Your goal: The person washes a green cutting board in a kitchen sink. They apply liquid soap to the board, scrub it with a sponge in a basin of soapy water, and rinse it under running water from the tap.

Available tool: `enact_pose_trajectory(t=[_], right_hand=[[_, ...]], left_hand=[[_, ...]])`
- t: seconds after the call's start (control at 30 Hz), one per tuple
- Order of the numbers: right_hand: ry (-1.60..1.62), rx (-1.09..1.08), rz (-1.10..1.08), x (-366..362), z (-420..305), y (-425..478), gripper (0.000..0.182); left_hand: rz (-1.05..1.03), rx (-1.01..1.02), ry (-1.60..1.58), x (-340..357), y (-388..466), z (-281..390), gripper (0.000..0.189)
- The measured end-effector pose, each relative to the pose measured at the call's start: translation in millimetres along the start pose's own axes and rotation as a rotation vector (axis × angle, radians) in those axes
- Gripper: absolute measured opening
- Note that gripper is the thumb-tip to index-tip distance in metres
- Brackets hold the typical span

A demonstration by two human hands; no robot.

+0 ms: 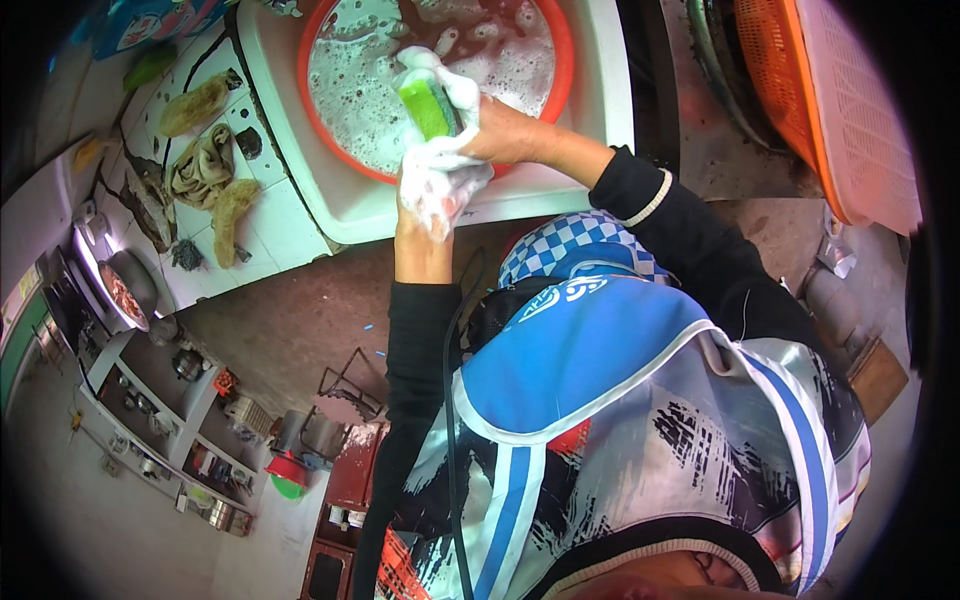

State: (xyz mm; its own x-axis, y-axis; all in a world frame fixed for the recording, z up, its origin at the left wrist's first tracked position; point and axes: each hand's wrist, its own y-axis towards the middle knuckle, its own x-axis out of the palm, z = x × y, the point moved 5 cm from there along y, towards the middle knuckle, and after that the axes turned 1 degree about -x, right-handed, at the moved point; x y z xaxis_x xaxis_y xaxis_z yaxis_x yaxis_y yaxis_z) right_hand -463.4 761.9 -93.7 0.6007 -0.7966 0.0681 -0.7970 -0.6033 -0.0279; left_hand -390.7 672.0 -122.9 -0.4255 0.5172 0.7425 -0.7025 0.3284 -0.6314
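Observation:
Thick white foam covers much of both hands, which meet over the near rim of a red plastic basin (562,45). My right hand (501,129) grips a green sponge (426,110) with a darker scouring side. My left hand (444,186) lies just below, against the right hand; foam hides its fingers, so I cannot tell whether it holds anything. Sudsy, brownish water (352,90) fills the basin, which sits inside a white sink (341,206).
Left of the sink, a cracked tiled counter (277,217) bears a wrung cloth (202,166), loofah pieces (196,105) and a dark scouring pad (187,255). An orange plastic basket (780,82) stands at the right. A dark cable (448,375) runs down beside my left arm.

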Motion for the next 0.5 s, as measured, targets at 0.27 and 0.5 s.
enact_pose_trajectory(t=[0.27, 0.5], right_hand=[[0.311, 0.253, 0.122, -8, 23, 22, 0.023], [0.62, 0.239, -0.014, -12, 31, 41, 0.027]], left_hand=[[0.158, 0.076, -0.084, -7, -9, -10, 0.038], [0.208, 0.1, -0.455, 16, 5, -7, 0.037]])
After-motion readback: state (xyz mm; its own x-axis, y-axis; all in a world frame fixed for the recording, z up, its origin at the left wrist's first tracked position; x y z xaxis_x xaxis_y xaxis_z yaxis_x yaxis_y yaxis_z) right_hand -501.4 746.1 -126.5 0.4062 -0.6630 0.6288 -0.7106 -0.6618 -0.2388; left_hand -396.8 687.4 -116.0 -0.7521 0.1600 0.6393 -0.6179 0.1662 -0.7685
